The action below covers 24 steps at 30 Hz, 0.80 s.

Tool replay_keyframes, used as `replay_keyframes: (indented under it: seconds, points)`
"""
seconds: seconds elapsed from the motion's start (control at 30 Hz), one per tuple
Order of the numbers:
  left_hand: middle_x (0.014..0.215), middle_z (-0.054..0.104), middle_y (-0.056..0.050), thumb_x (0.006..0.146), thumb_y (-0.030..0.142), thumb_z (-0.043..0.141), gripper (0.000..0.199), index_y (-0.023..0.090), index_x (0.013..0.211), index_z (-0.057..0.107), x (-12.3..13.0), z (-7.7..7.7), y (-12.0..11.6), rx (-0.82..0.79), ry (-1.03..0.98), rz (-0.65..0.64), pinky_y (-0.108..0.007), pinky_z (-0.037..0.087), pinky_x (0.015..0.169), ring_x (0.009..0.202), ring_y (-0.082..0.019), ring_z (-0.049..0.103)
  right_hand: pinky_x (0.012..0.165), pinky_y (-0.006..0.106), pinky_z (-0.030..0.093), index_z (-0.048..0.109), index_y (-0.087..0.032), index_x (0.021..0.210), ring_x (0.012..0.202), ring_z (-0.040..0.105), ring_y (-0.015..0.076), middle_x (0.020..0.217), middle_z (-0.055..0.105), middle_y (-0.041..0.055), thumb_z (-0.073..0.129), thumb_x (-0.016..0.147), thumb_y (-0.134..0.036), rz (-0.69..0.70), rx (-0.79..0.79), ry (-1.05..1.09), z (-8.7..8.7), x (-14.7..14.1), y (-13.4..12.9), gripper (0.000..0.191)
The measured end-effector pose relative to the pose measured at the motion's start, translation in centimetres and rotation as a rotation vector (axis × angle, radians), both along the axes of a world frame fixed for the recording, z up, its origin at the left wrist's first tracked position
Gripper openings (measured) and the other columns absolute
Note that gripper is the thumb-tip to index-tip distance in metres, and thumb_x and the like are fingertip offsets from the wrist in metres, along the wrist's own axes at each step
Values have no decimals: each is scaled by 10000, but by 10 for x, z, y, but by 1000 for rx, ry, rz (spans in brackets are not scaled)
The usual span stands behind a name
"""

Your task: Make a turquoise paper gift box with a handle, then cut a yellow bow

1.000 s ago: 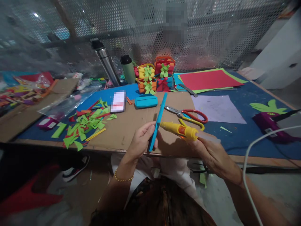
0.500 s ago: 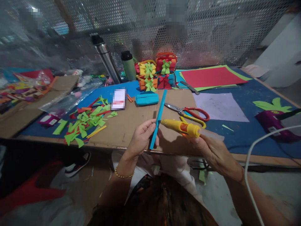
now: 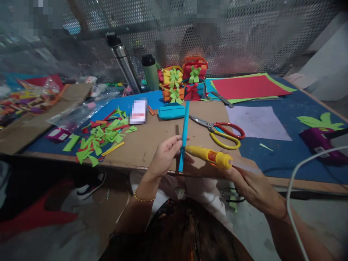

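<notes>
Between the thumb and fingers of my left hand [image 3: 166, 156] is a narrow blue paper strip [image 3: 185, 125], held nearly upright over the table's front edge. My right hand [image 3: 248, 181] is wrapped round a yellow glue gun [image 3: 208, 155] with a clear glue stick out of its back. The gun's nozzle is at the strip's lower part, beside my left fingertips; whether it touches cannot be made out. Behind the strip lies a folded blue paper piece [image 3: 171, 112] on the cardboard [image 3: 146, 145]. Scissors [image 3: 217, 128] with red and yellow handles lie just beyond the gun.
Green and red paper scraps [image 3: 104, 137] are heaped on the left. Small decorated paper baskets [image 3: 174, 78] stand at the back, near a steel flask [image 3: 125, 63] and a green bottle [image 3: 150, 72]. Paper sheets [image 3: 250, 87] and a knife [image 3: 221, 98] lie right. A white cable [image 3: 292, 181] hangs by my right arm.
The strip is turned slightly more upright in my left hand. The glue gun's nozzle has shifted a little lower along it. The whole view has moved slightly.
</notes>
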<state>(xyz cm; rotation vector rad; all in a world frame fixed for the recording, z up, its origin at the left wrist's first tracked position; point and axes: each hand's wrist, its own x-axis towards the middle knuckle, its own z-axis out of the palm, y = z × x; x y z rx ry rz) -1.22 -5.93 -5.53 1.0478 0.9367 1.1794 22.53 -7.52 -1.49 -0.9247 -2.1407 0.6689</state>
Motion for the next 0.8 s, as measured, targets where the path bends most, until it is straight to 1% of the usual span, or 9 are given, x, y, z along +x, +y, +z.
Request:
replay_keyframes:
  seconds: [0.13, 0.27, 0.37, 0.43, 0.53, 0.6, 0.67, 0.73, 0.8]
  points:
    - [767, 759, -50, 855, 588, 764, 665, 96, 1286, 642, -1, -1, 0, -10, -6, -28, -305, 616, 570, 568, -202, 744, 606, 310, 522, 601, -254, 758, 635, 619, 205, 709, 638, 35, 328, 1075, -621, -19, 1, 12, 1, 2, 2, 556]
    - [728, 737, -27, 872, 582, 752, 633, 98, 1267, 655, -1, -1, 0, 0, 7, -34, -293, 618, 585, 556, -180, 730, 569, 288, 495, 567, -254, 751, 607, 595, 183, 692, 616, 17, 346, 1085, -590, 32, -20, 25, 0, 3, 0, 523]
    - [757, 735, -20, 868, 565, 762, 589, 108, 1230, 677, 0, -1, 0, 11, 4, -18, -272, 615, 593, 557, -149, 716, 562, 279, 489, 584, -244, 793, 600, 592, 171, 684, 607, 7, 353, 1097, -556, 75, -4, 14, -2, 5, -1, 493]
    - [755, 725, -13, 867, 555, 765, 567, 113, 1213, 683, 0, 0, 0, 11, 9, -7, -265, 614, 595, 565, -143, 715, 566, 281, 489, 593, -241, 809, 611, 598, 172, 689, 612, 10, 362, 1101, -537, 81, 7, 5, -2, 6, -1, 476]
    - [717, 703, 0, 876, 563, 753, 565, 121, 1219, 671, 0, 2, 0, -7, 24, -33, -274, 616, 589, 554, -154, 720, 572, 306, 491, 561, -256, 762, 607, 588, 186, 692, 610, 25, 358, 1083, -591, 43, -17, 4, 1, 5, 1, 507]
    - [719, 704, -3, 874, 575, 750, 578, 124, 1225, 663, 0, 2, 0, -12, 24, -54, -272, 609, 571, 544, -160, 721, 573, 327, 489, 535, -268, 728, 604, 577, 202, 689, 603, 37, 336, 1061, -654, 3, -33, 8, 4, 3, 2, 547]
    - [728, 709, -7, 871, 582, 750, 590, 126, 1234, 658, -1, 2, 0, -16, 23, -58, -270, 602, 560, 541, -160, 720, 579, 331, 491, 533, -270, 722, 612, 578, 208, 691, 608, 39, 320, 1052, -681, -11, -46, 3, 5, 3, 2, 568]
    - [750, 721, -16, 869, 577, 751, 589, 123, 1234, 664, -1, 1, 0, -14, 32, -44, -262, 595, 561, 549, -151, 714, 578, 314, 491, 542, -261, 734, 614, 582, 196, 690, 609, 29, 324, 1062, -660, 24, -55, 0, 3, 4, 0, 561]
    - [799, 749, -42, 871, 559, 751, 565, 115, 1212, 678, 0, 0, 0, -1, 52, -11, -242, 580, 568, 587, -139, 710, 578, 292, 485, 551, -247, 761, 616, 585, 178, 690, 599, 17, 335, 1085, -602, 78, -59, -5, 0, 6, -2, 527]
